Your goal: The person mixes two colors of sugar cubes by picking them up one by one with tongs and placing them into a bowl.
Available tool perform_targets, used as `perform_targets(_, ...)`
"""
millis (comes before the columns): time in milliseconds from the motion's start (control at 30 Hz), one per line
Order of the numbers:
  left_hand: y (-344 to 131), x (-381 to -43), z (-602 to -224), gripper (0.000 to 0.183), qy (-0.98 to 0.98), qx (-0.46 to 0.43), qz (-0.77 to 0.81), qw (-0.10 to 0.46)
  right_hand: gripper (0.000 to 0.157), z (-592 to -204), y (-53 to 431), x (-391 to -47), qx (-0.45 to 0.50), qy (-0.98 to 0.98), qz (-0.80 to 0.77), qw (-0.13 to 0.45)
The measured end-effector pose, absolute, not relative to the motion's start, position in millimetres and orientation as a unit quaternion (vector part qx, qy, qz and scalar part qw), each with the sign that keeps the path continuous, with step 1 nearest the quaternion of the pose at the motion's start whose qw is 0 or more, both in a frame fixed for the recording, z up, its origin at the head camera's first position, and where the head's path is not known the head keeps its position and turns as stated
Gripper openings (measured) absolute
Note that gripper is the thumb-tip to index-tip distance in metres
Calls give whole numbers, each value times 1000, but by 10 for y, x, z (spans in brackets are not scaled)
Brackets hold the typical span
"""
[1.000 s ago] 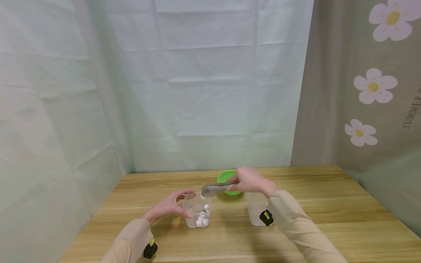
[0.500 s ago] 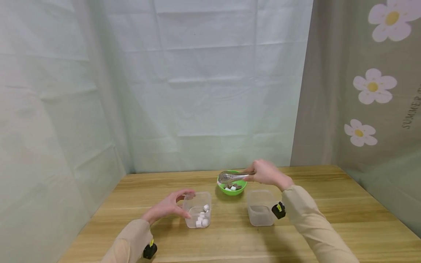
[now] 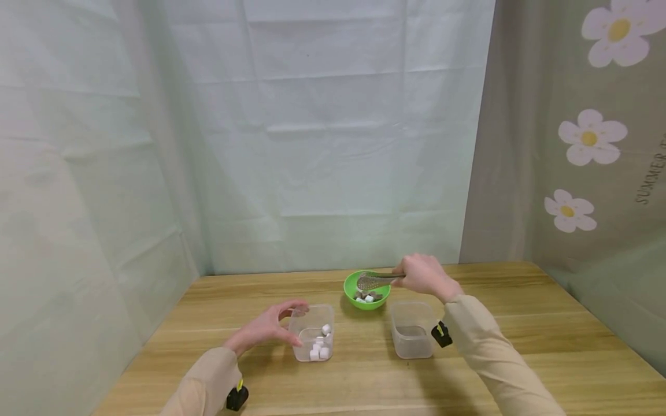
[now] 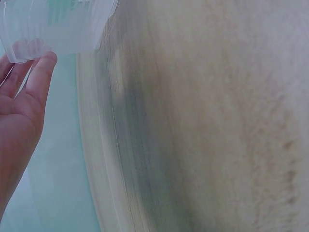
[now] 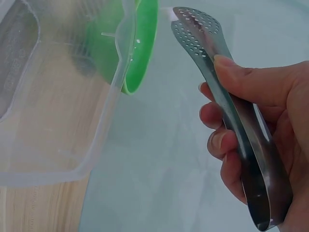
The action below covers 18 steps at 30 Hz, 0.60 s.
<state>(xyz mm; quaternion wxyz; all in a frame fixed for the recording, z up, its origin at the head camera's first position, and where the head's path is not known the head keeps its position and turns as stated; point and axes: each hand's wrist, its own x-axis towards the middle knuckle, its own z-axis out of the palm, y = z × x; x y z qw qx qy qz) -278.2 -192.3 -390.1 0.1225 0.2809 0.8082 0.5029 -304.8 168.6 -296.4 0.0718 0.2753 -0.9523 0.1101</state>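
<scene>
Head view: tongs (image 3: 373, 281) are being held over the green bowl (image 3: 351, 287) by a curled right grip (image 3: 425, 275), a clear tub (image 3: 314, 316) is being cupped by a half-spread left grip (image 3: 267, 325), and the whitish piece (image 5: 169, 13) at the tips is being exposed to a spill if pressure is being released off-centre.

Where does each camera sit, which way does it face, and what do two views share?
Head: worn on the head, facing forward and down over the wooden table; left hand, right hand and sleeves show.
Left wrist: on that wrist, facing the left clear box and wooden table; the left hand shows.
Right wrist: on that wrist, facing tongs, green bowl and right clear box; the right hand shows.
Head and right wrist share the tongs and green bowl.
</scene>
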Motion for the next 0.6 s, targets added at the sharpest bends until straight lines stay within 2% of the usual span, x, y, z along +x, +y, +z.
perform_targets(400, -1916, -2787, -3907, 80, 807, 286, 503, 119, 29, -2992, 1670, -3067, 265, -957, 102, 66)
perform_targets(600, -1914, -2791, -3910, 80, 806, 285, 506, 118, 27, -2974, 1625, -3026, 263, -956, 112, 64)
